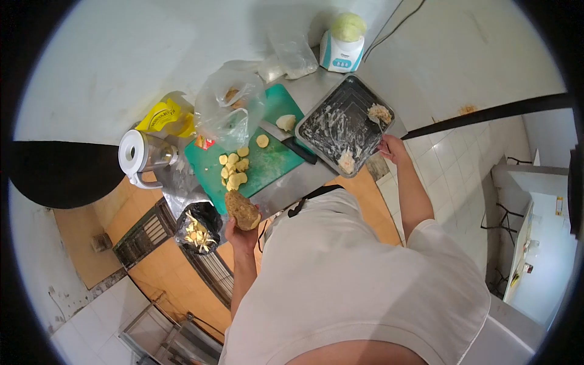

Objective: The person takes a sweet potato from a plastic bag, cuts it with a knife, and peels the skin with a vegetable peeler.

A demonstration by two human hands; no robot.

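Note:
My left hand (pixel 243 236) is closed around a large brown-skinned tuber (pixel 241 210), whose lower end shows a pale cut. Cut yellow pieces (pixel 232 168) lie just beyond it on the green cutting board (pixel 277 164). At the tray's right edge, my right hand (pixel 394 149) is closed on a thin spoon-like utensil (pixel 381 126); its tip reaches a lump of whitish mash (pixel 379 113). The dark rectangular tray (pixel 328 140) has smears of mash, with a second lump (pixel 347 161) near its front corner. A black-handled knife (pixel 299 149) rests between board and tray.
A clear plastic bag (pixel 228 109) sits on the board's back part, beside a pale peeled piece (pixel 285 123). Left stand a lidded jug (pixel 139 152) and a yellow packet (pixel 164 118). Peelings fill a black bag (pixel 199 231). A white kitchen scale (pixel 342 53) bears a cabbage (pixel 348 27).

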